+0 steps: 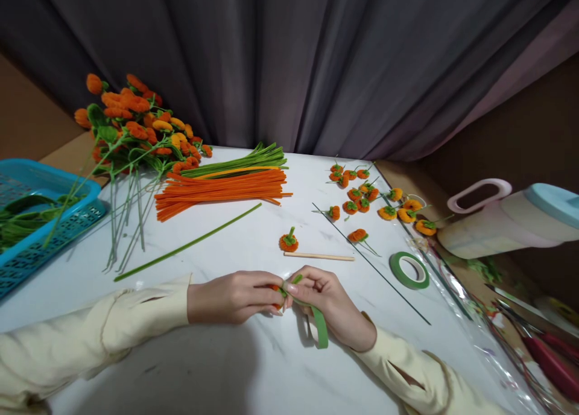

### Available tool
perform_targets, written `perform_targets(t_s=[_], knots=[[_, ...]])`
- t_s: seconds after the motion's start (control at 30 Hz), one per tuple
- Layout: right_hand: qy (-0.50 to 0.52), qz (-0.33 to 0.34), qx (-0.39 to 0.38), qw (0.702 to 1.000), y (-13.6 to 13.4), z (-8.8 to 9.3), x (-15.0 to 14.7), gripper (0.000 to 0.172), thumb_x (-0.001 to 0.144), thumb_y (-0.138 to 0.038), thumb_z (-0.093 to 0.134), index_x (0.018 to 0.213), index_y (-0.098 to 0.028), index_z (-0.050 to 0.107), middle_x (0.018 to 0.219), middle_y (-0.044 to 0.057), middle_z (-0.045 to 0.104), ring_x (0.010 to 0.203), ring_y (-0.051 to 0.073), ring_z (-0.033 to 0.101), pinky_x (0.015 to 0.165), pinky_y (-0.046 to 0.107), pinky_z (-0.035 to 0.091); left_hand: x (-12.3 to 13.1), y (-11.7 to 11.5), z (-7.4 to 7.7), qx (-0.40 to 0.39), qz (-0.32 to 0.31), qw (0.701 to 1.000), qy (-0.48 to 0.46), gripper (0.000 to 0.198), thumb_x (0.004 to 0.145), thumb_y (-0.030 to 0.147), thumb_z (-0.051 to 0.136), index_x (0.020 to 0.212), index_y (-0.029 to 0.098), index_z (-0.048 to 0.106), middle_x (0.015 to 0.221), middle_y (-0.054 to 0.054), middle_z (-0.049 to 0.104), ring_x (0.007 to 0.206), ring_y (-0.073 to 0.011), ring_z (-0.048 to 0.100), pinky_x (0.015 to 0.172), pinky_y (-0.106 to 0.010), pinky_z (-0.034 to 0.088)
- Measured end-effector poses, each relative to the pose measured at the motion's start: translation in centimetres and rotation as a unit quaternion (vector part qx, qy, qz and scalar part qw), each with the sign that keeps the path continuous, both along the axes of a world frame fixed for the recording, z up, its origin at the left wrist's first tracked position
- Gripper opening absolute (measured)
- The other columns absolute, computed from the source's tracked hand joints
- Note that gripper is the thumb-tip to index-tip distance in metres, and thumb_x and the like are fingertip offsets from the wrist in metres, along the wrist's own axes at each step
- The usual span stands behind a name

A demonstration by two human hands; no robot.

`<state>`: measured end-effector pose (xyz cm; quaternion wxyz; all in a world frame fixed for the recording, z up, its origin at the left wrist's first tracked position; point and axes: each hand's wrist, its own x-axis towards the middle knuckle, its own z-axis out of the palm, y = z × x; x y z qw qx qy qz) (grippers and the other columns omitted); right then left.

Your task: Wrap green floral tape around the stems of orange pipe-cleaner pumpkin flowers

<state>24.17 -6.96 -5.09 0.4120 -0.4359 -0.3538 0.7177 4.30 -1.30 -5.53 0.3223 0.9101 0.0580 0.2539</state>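
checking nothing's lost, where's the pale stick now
In the head view, the pale stick lies right of centre, just beyond the right hand, near an orange flower head.

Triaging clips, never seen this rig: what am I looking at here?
There's no robot: the single picture comes from a camera worn on a person's head, looking forward and down at two bare hands. The left hand holds a small orange flower; the right hand pinches a green strip beside it, part hanging down. On the white table lie orange rods, green rods, flower heads, a wooden stick and a green roll. A blue basket is at left.
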Motion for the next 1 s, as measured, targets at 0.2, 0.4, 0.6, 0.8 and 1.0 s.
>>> perform_targets(t_s=[0.2,0.4,0.6,0.8,1.0], knots=[[0.03,0.001,0.007,1.0,0.11,-0.12,0.25,0.027,0.075,-0.036,0.075,0.08,-0.014,0.06,0.064,-0.001,0.066,0.039,0.003,0.037,0.037,0.018,0.023,-0.13,-0.03,-0.3,-0.03,0.043,0.999,-0.014,0.018,0.096,0.017,0.046,0.104,0.012,0.061,0.106,-0.014,0.064,0.091,-0.0163,0.063,0.084,-0.023,0.051],[0.039,0.004,0.009,0.999,0.12,0.02,0.24,0.028,0.076,-0.037,0.074,0.08,-0.015,0.058,0.067,0.0,0.065,0.039,0.003,0.036,0.036,0.018,0.022,-0.07,-0.24,-0.41,-0.1,0.068,0.993,-0.009,0.017,0.095,0.018,0.047,0.11,0.015,0.054,0.102,-0.01,0.066,0.084,-0.0137,0.064,0.077,-0.022,0.053],[0.022,0.008,0.013,1.0,0.06,0.24,0.09,0.029,0.076,-0.037,0.073,0.079,-0.015,0.055,0.062,-0.001,0.063,0.038,0.003,0.036,0.036,0.019,0.022,-0.23,-0.42,-0.59,-0.147,0.094,0.985,0.009,0.019,0.094,0.022,0.049,0.111,0.014,0.052,0.091,-0.007,0.067,0.071,-0.0115,0.065,0.067,-0.02,0.054],[0.008,0.001,0.006,1.0,0.02,0.37,0.0,0.031,0.074,-0.039,0.075,0.077,-0.016,0.055,0.061,-0.002,0.064,0.038,0.004,0.037,0.036,0.019,0.023,-0.2,-0.34,-0.61,-0.122,0.093,0.988,-0.001,0.02,0.095,0.024,0.05,0.112,0.015,0.052,0.089,-0.006,0.068,0.072,-0.0116,0.065,0.069,-0.021,0.053],[-0.002,0.006,0.011,1.0,0.07,0.36,-0.11,0.032,0.073,-0.039,0.076,0.076,-0.016,0.054,0.06,-0.003,0.062,0.038,0.004,0.037,0.037,0.019,0.024,-0.12,-0.06,-0.61,0.0,0.06,0.997,-0.045,0.02,0.097,0.021,0.044,0.114,0.016,0.052,0.102,-0.012,0.066,0.09,-0.016,0.064,0.078,-0.024,0.053]])
